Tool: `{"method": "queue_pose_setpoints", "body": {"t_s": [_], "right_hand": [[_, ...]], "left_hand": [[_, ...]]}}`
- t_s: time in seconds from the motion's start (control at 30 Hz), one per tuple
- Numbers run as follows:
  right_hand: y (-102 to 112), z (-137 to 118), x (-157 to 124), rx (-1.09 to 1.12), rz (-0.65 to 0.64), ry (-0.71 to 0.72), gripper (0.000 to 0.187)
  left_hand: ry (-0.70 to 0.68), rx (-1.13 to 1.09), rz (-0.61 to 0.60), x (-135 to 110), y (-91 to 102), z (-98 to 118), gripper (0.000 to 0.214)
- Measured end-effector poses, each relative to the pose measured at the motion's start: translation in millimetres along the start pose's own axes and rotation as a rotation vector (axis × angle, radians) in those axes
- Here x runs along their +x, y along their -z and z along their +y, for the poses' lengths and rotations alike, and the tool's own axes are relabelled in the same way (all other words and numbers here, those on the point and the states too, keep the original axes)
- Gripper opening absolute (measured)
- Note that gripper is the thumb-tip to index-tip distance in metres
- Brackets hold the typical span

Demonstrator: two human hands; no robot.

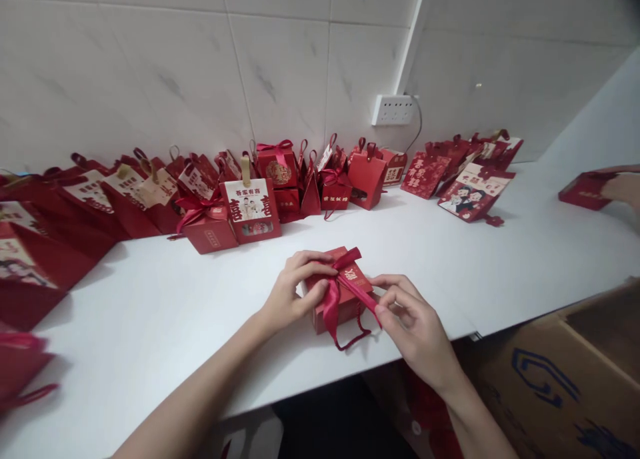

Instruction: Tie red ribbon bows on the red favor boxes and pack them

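A small red gift box (pixel 345 303) with gold lettering rests on the white table in front of me. Dark pink ribbon (pixel 357 287) crosses its top, one tail hanging over the front side. My left hand (pixel 305 285) lies on the box's left side, its fingertips pressed on the ribbon where it crosses. Between thumb and fingers, my right hand (pixel 407 315) pinches a ribbon end at the box's right front corner. A dark red cord handle (pixel 356 342) droops from the box onto the table.
Many red gift boxes (pixel 253 209) line the tiled wall. More boxes (pixel 470 195) stand at the right, where another person's hand (pixel 625 191) touches a red box (pixel 585 191). A cardboard carton (pixel 540 379) sits below the table's front edge (pixel 400 352). A power socket (pixel 395 110) is on the wall.
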State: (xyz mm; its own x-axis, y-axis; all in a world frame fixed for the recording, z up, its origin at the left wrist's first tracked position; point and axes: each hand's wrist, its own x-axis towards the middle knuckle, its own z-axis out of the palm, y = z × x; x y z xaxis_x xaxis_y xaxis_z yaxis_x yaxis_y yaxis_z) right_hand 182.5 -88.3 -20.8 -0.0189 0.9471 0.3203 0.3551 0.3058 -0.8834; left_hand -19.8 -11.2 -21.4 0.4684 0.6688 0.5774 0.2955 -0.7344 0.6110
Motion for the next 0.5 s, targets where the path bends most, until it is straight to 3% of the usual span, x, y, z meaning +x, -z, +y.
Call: {"method": "queue_pose_setpoints", "body": {"t_s": [0.2, 0.33, 0.4, 0.5], "right_hand": [[13, 10, 1, 0.071, -0.046, -0.038, 0.024], [26, 18, 32, 0.241, 0.090, -0.104, 0.032], [26, 17, 55, 0.253, 0.044, -0.153, 0.035], [16, 14, 87, 0.223, -0.115, -0.213, 0.037]], "left_hand": [[-0.012, -0.041, 0.003, -1, -0.7, -2, 0.020], [0.063, -0.109, 0.139, -1, 2.9, -3, 0.036], [0.164, -0.046, 0.193, 1, 7.4, -2, 0.031], [0.296, 0.102, 0.145, 4, 14.5, 4, 0.019]]}}
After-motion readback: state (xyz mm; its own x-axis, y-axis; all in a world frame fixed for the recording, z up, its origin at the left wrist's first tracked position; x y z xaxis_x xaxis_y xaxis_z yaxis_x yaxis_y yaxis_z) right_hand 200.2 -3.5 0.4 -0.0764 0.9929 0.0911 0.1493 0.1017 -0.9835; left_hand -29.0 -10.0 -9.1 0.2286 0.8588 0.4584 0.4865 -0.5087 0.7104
